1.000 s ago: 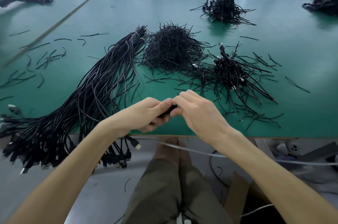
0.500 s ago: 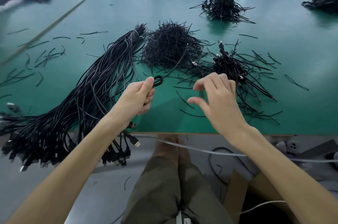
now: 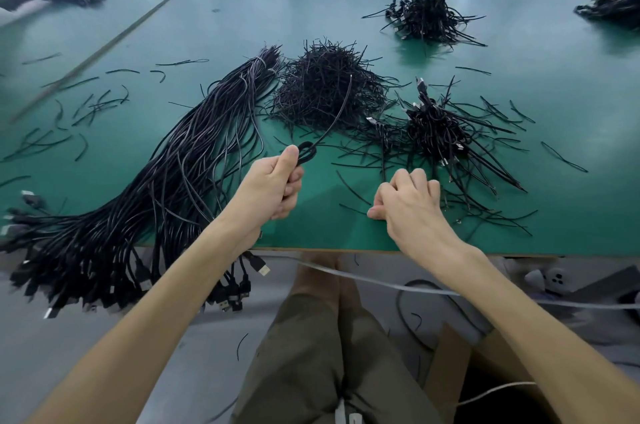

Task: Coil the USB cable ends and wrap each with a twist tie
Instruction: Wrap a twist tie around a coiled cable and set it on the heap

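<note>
On the green tabletop (image 3: 242, 25), tied cables (image 3: 436, 133) pile up (a big bundle (image 3: 156, 198) remains untied). The left hand (image 3: 273, 184) has its fingers clenched round a coiled cable (image 3: 306, 152) just above it, not yet tied. The right hand (image 3: 410, 204) curls over loose ties (image 3: 349, 186), grasp unclear.

Bare forearms (image 3: 173, 313) and olive shorts (image 3: 304, 354) in shot.
Arms uncovered right down to the left hand (image 3: 273, 188) and right hand (image 3: 408, 205). The olive-brown shorts are creased over the thighs, with bare shins (image 3: 320, 271) past the hem and a small white piece (image 3: 346, 415) at the waist.
</note>
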The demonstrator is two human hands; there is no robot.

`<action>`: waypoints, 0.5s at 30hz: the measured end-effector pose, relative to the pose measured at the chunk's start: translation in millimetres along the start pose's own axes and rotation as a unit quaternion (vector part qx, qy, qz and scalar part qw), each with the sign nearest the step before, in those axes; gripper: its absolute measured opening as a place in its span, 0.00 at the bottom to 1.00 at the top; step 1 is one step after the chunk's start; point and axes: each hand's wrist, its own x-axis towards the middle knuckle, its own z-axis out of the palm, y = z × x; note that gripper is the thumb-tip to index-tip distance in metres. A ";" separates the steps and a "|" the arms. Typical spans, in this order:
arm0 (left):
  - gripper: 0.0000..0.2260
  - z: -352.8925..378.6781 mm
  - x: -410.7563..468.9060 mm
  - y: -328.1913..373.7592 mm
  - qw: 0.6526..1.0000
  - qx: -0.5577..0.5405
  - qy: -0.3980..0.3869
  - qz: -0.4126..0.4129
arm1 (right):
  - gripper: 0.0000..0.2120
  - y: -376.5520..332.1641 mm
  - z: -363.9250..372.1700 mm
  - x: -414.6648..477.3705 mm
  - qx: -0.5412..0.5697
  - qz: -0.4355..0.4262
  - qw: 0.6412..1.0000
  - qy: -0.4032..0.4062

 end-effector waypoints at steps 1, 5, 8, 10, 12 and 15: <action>0.21 0.5 -0.4 -0.9 1.000 -0.001 0.004 -0.002 | 0.10 -3.1 -0.3 0.3 0.013 0.005 1.000 0.021; 0.21 4.1 -2.3 -4.2 0.999 0.010 0.025 -0.020 | 0.07 -17.3 -12.3 4.8 0.141 0.034 0.982 0.123; 0.21 11.5 -3.5 -4.6 0.999 0.009 0.018 -0.037 | 0.09 -28.7 -22.8 11.5 0.342 0.061 0.930 0.121; 0.21 16.4 -4.1 -4.4 0.999 -0.007 0.003 -0.047 | 0.10 -38.1 -27.3 13.9 0.473 0.086 0.874 0.065; 0.22 20.6 -4.6 -3.9 0.998 -0.031 -0.015 -0.047 | 0.10 -46.7 -25.0 13.8 0.506 0.098 0.857 0.026; 0.23 24.2 -5.4 -3.7 0.997 -0.065 -0.024 -0.037 | 0.11 -56.9 -17.2 13.1 0.519 0.120 0.846 -0.001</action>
